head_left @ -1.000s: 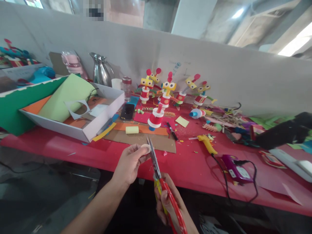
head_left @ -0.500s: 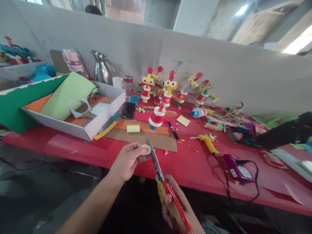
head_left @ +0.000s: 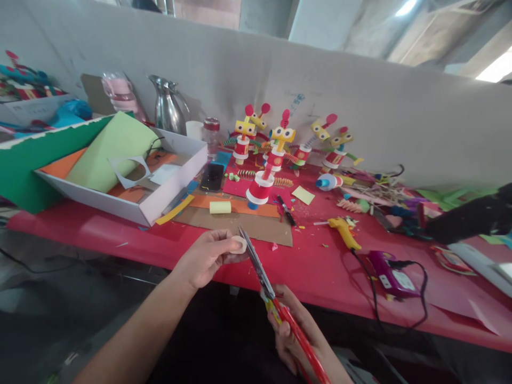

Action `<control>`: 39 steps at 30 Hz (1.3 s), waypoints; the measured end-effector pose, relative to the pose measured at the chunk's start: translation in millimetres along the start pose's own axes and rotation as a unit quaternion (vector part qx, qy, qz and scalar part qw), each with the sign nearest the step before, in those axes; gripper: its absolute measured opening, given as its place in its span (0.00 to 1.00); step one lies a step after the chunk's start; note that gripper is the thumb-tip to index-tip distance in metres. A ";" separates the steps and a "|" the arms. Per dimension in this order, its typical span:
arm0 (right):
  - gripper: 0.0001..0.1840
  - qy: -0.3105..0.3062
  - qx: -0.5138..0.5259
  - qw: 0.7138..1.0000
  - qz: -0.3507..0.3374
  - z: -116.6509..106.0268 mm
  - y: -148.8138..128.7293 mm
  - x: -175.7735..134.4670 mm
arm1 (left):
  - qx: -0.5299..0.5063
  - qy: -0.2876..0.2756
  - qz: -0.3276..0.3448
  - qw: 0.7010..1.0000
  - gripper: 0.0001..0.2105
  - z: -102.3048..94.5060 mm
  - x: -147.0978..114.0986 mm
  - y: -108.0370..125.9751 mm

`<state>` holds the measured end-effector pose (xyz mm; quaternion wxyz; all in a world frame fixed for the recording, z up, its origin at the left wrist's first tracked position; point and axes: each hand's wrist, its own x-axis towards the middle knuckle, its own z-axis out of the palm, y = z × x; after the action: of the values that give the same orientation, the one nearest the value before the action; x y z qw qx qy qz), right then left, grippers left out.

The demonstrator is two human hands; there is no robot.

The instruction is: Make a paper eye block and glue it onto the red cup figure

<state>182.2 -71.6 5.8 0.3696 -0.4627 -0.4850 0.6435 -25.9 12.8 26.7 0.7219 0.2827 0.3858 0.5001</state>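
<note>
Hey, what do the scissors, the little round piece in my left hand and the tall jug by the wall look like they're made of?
The scissors: metal blades, grey with a dull shine; the smooth, bright red and yellow handles are probably plastic.
The round piece: pale and matte, likely paper or card.
The jug: probably polished steel, given its silvery reflections.

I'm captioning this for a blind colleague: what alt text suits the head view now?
The left hand holds a small pale disc beside the blades of scissors in the right hand. Behind, on a red table, are several yellow-headed figures, with a box of paper to their left and a glue gun rightward.
</note>
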 end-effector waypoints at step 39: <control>0.34 -0.003 0.052 0.999 -0.008 32.7 36.0 17.7 | -0.185 0.188 0.105 0.959 0.05 24.5 1.4 -33.1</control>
<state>144.7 -73.7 -29.9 0.3966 -0.4376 -0.4556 0.6661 11.7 2.3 13.3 0.6194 0.0844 0.3836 0.6798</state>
